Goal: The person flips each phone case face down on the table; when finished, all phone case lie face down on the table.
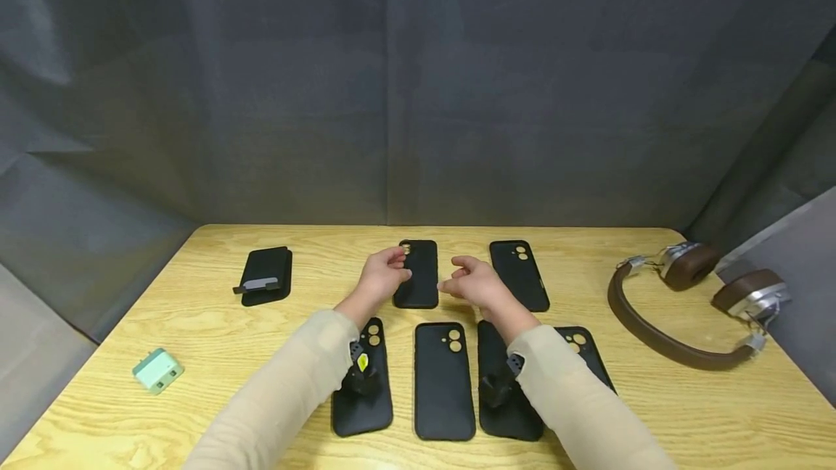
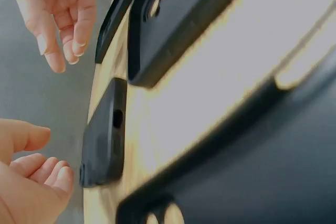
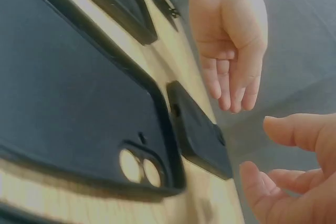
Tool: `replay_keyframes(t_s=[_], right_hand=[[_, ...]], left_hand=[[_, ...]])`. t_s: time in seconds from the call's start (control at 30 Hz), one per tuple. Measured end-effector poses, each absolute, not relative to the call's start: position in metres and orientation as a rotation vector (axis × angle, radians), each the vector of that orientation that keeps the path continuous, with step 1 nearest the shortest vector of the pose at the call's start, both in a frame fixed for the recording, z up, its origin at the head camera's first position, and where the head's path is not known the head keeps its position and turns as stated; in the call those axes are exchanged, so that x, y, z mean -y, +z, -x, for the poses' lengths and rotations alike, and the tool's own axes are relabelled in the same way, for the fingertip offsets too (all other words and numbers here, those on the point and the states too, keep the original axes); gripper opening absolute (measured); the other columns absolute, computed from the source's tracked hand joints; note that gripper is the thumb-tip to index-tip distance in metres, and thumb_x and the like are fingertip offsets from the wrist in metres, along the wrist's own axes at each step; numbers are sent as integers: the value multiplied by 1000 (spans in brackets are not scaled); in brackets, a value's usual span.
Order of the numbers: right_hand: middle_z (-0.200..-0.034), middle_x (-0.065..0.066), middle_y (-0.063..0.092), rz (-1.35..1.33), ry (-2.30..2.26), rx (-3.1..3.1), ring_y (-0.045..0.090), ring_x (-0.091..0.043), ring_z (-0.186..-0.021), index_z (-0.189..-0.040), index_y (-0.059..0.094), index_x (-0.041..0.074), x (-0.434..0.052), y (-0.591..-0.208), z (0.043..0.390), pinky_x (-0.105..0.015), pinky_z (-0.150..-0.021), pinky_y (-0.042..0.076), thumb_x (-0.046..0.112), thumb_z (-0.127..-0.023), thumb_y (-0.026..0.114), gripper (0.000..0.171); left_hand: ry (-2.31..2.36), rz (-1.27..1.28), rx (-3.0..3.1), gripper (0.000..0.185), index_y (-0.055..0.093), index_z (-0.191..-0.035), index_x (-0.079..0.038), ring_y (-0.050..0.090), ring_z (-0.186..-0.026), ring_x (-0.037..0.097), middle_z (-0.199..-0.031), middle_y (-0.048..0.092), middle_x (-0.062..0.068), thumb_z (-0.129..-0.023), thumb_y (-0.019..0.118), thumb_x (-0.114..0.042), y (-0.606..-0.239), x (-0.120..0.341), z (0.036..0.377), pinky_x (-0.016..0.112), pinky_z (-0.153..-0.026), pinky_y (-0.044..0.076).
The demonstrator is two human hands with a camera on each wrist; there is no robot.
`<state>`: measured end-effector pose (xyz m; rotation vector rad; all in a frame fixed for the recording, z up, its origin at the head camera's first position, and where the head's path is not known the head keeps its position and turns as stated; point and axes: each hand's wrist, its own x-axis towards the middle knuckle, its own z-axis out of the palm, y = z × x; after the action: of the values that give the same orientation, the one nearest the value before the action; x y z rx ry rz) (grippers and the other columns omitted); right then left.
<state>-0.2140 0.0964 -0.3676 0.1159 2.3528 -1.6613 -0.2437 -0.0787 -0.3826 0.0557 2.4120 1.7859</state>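
Observation:
Both hands hover above the table around a black phone case (image 1: 421, 278) in the back row, and neither holds anything. To its left is my left hand (image 1: 380, 278), fingers loosely bent; in the head view its fingertips overlap the case's edge, and contact cannot be told there. Opposite it, my right hand (image 1: 482, 285) reaches in from the right with relaxed fingers. The left wrist view shows a gap between the hands and this case (image 2: 104, 135). Another black case (image 1: 520, 278) lies beyond the right hand. Nearer the front are several more, including one (image 1: 444, 383) between the forearms.
At the back left lies a black flat holder (image 1: 266, 278) with a grey strip. A mint-green charger plug (image 1: 158, 370) sits at the left. Brown headphones (image 1: 660, 339) rest at the right. Dark cloth (image 1: 418, 93) hangs behind the wooden table (image 1: 248, 368). The forearms partly cover front cases.

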Motion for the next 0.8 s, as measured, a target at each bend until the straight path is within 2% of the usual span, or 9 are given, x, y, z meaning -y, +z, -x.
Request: replay_keyframes(t_s=[0.4, 0.6, 0.8], right_hand=[[-121, -19, 43, -125, -1671, -2450, 52, -27, -98, -143, 30, 1, -136, -359, 207, -46, -91, 43, 13, -89, 60, 63], [-119, -20, 42, -113, -1684, -2479, 49, -30, -105, -142, 30, -3, -156, -359, 203, -42, -92, 44, 13, -88, 60, 63], [-128, -25, 38, -140, -1729, -2449, 47, -36, -116, -143, 27, -3, -174, -361, 200, -42, -97, 43, 12, -89, 58, 64]], left_hand=[[1819, -173, -2380, 48, 45, -134, 2, 48, -120, 32, -132, 48, 21, -88, 59, -3, -380, 44, 240, 39, -98, 42], [1788, -203, -2347, 50, 43, -136, -1, 48, -120, 31, -134, 47, 19, -89, 59, -7, -382, 28, 238, 40, -97, 43], [1763, -230, -2319, 50, 44, -135, 0, 49, -120, 31, -133, 47, 20, -88, 60, -5, -384, 14, 236, 38, -94, 45]])
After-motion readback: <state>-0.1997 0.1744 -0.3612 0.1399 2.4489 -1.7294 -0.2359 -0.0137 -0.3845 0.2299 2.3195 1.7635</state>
